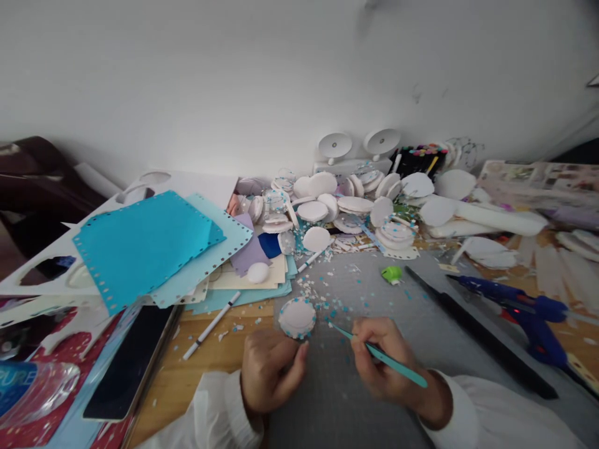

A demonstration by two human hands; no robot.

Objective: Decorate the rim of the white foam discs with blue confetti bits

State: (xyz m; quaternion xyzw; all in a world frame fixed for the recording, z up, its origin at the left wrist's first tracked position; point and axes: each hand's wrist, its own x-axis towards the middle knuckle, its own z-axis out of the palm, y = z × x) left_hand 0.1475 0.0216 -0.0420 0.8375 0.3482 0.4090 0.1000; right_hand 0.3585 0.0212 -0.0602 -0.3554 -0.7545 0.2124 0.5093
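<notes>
My left hand (270, 369) is closed, pinching the near edge of a white round disc (297, 317) rimmed with small blue dots, which rests on the grey cutting mat (374, 293). My right hand (381, 358) grips a thin teal stick tool (379, 355) like a pen, its tip pointing left toward the disc, just apart from it. Tiny blue and white scraps lie scattered on the mat around the disc. Both wrists wear white sleeves.
A heap of white discs (355, 202) sits at the back. Blue and teal perforated sheets (145, 243) lie left, above a white pen (211, 324) and a dark phone (128, 362). A long black ruler (477, 330) and blue glue gun (519, 312) lie right.
</notes>
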